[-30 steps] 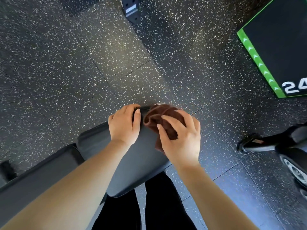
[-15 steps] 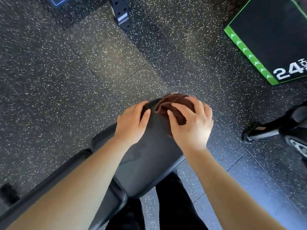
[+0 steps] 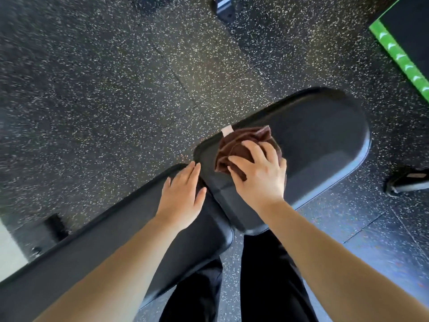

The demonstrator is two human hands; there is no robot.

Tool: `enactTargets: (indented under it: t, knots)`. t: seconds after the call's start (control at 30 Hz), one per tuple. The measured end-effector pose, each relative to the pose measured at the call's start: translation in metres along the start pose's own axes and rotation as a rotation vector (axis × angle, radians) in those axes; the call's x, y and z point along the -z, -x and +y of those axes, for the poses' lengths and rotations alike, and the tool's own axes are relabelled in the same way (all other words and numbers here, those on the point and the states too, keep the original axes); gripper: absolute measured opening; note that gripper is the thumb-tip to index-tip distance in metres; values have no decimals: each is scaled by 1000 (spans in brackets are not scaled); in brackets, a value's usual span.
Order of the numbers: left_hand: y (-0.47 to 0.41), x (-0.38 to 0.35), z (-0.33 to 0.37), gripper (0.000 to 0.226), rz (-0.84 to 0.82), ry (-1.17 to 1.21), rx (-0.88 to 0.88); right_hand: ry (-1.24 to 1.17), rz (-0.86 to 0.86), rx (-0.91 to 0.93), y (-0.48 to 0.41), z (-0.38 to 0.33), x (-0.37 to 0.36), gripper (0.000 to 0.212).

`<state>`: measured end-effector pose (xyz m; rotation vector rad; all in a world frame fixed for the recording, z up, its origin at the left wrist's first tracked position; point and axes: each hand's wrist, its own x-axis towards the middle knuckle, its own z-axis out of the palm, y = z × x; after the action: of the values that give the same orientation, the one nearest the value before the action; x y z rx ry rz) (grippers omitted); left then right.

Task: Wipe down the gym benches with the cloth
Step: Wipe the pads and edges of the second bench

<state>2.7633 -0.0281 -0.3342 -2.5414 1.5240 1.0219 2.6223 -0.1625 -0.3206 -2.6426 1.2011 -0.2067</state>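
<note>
A black padded gym bench runs from lower left to upper right. Its rounded seat pad (image 3: 325, 133) lies at the right, and its long back pad (image 3: 111, 247) at the left. A crumpled brown cloth (image 3: 241, 142) with a pale tag sits on the seat pad's near-left end. My right hand (image 3: 260, 173) presses down on the cloth, fingers spread and curled over it. My left hand (image 3: 181, 196) rests flat on the end of the back pad, just beside the gap between the pads, holding nothing.
Speckled black rubber floor surrounds the bench. A black box with a green edge (image 3: 399, 54) stands at the upper right. A black equipment foot (image 3: 406, 182) lies at the right edge, another black metal foot (image 3: 222, 8) at the top. My dark trouser legs (image 3: 232, 287) stand against the bench.
The view has shifted so more of the seat pad shows. My right hand drew the cloth back from the pad's far tip toward the gap. My left hand moved onto the back pad.
</note>
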Motion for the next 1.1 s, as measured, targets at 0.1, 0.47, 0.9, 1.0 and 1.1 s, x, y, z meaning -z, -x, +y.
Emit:
enactTargets:
  t: [0.1,0.47,0.9,1.0,1.1]
  knots:
    - [18,-19,-15,61,-48,-9,48,19,-57,100,17,-2,-4,15]
    - [25,-48,-6,58,86,-5,136,24,-271,219,-52,-28,-8,20]
    - [35,-90,41,59,322,286,478,54,-397,410,14,-1,4,16]
    - [47,-103,35,59,337,230,424,58,-371,385,34,3,4,15]
    - [53,-112,30,58,368,193,375,35,-323,340,50,4,1,16]
